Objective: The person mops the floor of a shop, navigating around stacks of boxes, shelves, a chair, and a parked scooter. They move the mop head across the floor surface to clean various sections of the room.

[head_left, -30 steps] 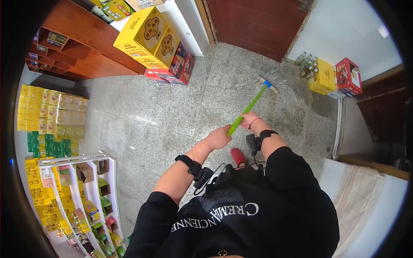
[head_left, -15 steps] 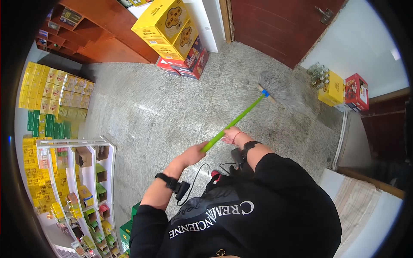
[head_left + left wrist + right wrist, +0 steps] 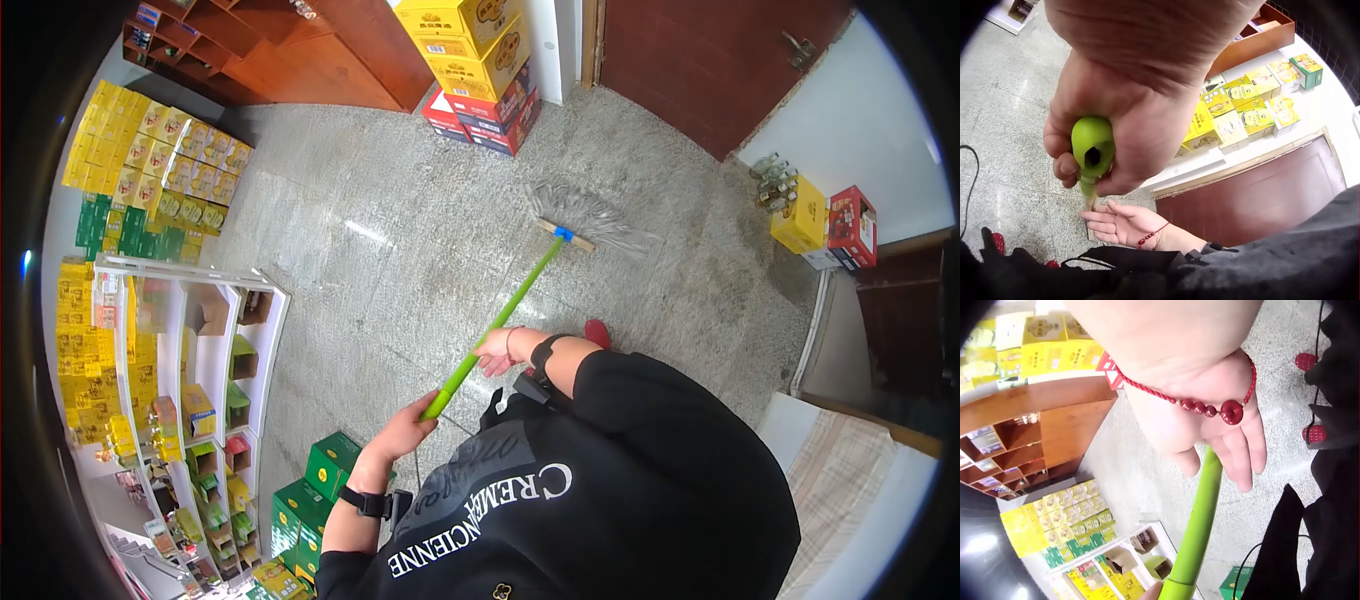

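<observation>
A mop with a green handle [image 3: 520, 292] slants across the floor, its grey string head [image 3: 600, 218] spread flat beyond a blue clamp. The left hand [image 3: 403, 428] grips the handle near its top end; in the left wrist view this hand [image 3: 1129, 106] has its fingers curled round the green tube [image 3: 1092, 140]. Lower on the handle is the right hand [image 3: 498, 350]. Its fingers look extended in the left wrist view, palm visible [image 3: 1125, 226]. The right wrist view shows the handle [image 3: 1196, 531] passing between thumb and fingers of that hand [image 3: 1197, 400].
Yellow and red cartons [image 3: 480, 75] are stacked by the cabinet. Bottles [image 3: 775, 183] and two boxes [image 3: 800, 215] stand at the right wall. A white shelf rack [image 3: 275, 330] and green boxes [image 3: 335, 465] are at left. A red shoe [image 3: 597, 333] shows near the body.
The mop head has swept left across the floor, away from the bottles. Both hands have moved left and nearer the body with the handle, while the head view has shifted.
</observation>
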`<action>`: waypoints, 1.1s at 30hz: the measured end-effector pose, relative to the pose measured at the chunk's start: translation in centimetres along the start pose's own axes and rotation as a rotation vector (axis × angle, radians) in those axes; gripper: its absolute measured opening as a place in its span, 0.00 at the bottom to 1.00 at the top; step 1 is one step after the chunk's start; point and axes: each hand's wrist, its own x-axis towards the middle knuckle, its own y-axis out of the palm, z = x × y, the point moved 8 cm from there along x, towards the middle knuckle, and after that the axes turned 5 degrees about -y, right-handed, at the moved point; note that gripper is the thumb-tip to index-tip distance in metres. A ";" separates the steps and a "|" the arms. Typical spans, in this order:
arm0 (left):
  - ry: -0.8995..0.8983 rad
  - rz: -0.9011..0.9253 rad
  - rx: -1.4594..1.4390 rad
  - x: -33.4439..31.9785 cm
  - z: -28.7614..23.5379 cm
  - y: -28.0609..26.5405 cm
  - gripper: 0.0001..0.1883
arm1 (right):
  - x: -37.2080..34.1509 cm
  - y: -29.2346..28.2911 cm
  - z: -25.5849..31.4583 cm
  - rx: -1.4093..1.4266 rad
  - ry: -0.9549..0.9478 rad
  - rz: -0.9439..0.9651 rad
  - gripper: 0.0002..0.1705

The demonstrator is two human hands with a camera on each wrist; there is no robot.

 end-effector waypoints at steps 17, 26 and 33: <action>0.201 -0.039 0.100 9.6 -9.5 -6.5 0.29 | -0.3 -12.7 6.9 0.109 -0.137 -0.228 0.26; 0.347 -0.044 0.183 24.2 -25.6 -10.1 0.30 | -7.4 -30.6 14.0 0.316 -0.286 -0.568 0.20; 0.399 -0.028 0.190 28.0 -32.6 -12.9 0.25 | -8.5 -35.2 18.1 0.441 -0.306 -0.688 0.18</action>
